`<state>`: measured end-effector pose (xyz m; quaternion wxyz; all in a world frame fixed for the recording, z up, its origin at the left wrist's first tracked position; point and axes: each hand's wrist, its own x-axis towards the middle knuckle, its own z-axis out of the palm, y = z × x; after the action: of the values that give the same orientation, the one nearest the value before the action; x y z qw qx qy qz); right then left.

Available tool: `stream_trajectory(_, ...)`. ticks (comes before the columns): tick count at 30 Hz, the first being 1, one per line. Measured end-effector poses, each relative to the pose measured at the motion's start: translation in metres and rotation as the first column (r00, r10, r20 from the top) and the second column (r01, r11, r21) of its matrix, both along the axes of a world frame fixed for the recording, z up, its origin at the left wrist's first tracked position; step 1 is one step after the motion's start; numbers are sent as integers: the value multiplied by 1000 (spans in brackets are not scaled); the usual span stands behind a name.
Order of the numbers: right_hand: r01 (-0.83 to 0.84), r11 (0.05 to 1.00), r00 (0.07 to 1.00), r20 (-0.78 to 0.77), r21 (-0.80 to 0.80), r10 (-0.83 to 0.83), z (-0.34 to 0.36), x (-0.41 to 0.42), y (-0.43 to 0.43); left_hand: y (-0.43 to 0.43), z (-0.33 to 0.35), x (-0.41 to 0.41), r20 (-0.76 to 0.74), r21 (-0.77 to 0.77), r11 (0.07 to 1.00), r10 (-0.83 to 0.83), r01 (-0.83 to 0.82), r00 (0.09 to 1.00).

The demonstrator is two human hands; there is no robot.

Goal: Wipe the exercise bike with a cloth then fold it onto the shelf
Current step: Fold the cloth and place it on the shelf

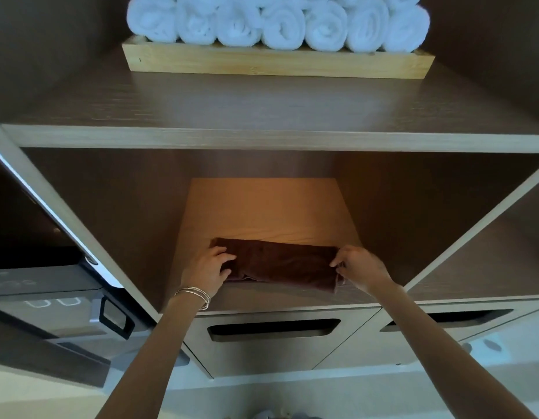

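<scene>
A dark brown cloth (280,264), folded into a long strip, lies on the lit wooden shelf (262,213) inside a cabinet niche. My left hand (206,269), with thin bangles on the wrist, rests flat on the cloth's left end with fingers curled over it. My right hand (360,266) pinches the cloth's right edge between thumb and fingers. The exercise bike is not in view.
Above, a wooden tray (277,63) holds several rolled white towels (274,22) on an upper shelf (262,137). Below the niche are cabinet fronts with slot openings (274,328). A dark appliance (50,267) stands at the left. Another niche opens at the right.
</scene>
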<state>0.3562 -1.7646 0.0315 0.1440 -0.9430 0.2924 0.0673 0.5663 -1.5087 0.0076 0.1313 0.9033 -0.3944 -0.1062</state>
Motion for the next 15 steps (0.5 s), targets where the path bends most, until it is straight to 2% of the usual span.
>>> stream_trajectory(3, 116, 993, 990, 77, 26, -118, 6, 1, -1, 3, 6, -3, 63, -78, 995, 65, -59, 996)
stream_trajectory(8, 109, 992, 977, 178, 57, -117, 13, 6, -1, 4, 10, -6, 34, -199, 980, 29, -22, 999)
stream_trajectory(11, -30, 998, 998, 63, 53, 27, 16, 9, -4, -1, 9, -13, -4, -168, 983, -76, 75, 997)
stream_trajectory(13, -162, 985, 986, -29, 60, 164, 16, 10, -4, -5, 5, -16, -25, -122, 988, -94, 90, 995)
stream_trajectory(15, -210, 975, 975, -54, 69, 214, 14, 10, -5, -7, 2, -18, -51, -106, 991, -89, 84, 995)
